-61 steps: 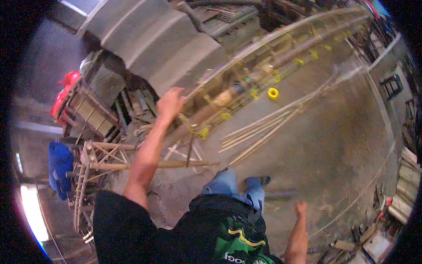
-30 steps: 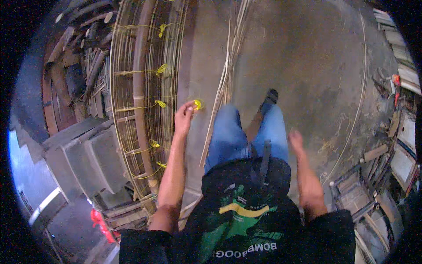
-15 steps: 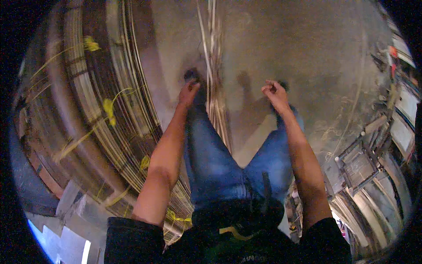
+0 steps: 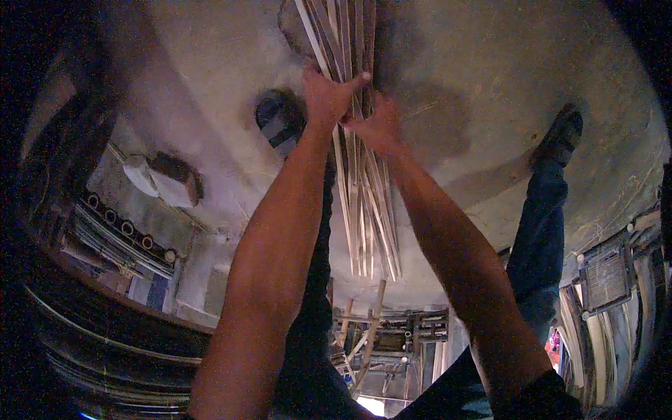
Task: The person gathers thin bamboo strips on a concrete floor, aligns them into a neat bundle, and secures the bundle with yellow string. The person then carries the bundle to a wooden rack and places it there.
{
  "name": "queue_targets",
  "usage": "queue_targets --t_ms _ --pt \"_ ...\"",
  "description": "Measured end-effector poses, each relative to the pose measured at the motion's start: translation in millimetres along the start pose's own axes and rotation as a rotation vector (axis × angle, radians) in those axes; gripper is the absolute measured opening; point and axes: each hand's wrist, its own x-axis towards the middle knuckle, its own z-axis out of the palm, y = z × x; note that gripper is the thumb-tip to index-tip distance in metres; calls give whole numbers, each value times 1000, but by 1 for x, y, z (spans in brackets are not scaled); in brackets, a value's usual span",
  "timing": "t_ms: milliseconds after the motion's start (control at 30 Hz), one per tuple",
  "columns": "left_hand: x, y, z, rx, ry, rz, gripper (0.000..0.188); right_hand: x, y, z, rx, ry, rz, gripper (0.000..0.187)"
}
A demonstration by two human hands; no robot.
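Observation:
A loose bundle of long, thin, pale strips, wood or bamboo by their look, runs from the top edge down between my legs. My left hand closes around the bundle from the left, its thumb lying across the top. Just below it, my right hand grips from the right side, and the two hands nearly touch. The fingers beneath the strips are hidden. Below my hands the strip ends fan out slightly.
My feet stand wide on a bare concrete floor, a dark sandal on the left one. A pale and dark object lies at left. Racks of long material stand at lower left; a framed grille leans at right.
Both hands, earlier apart in the air, have come together and taken hold of the strips. My body bends lower, and the long stack with yellow ties has left the view.

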Motion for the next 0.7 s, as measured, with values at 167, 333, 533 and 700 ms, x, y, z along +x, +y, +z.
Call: queue_targets --t_ms 167,333,533,700 --pt "-6 6 4 150 -43 -19 100 -9 -21 1 348 124 216 74" --pt "0 6 6 128 -113 26 98 16 13 8 382 -58 219 62" --pt "-10 13 6 68 -75 86 95 13 22 0 703 -204 319 52" --pt "-22 39 -5 -37 -210 -3 85 4 -4 -17 443 -175 250 49"
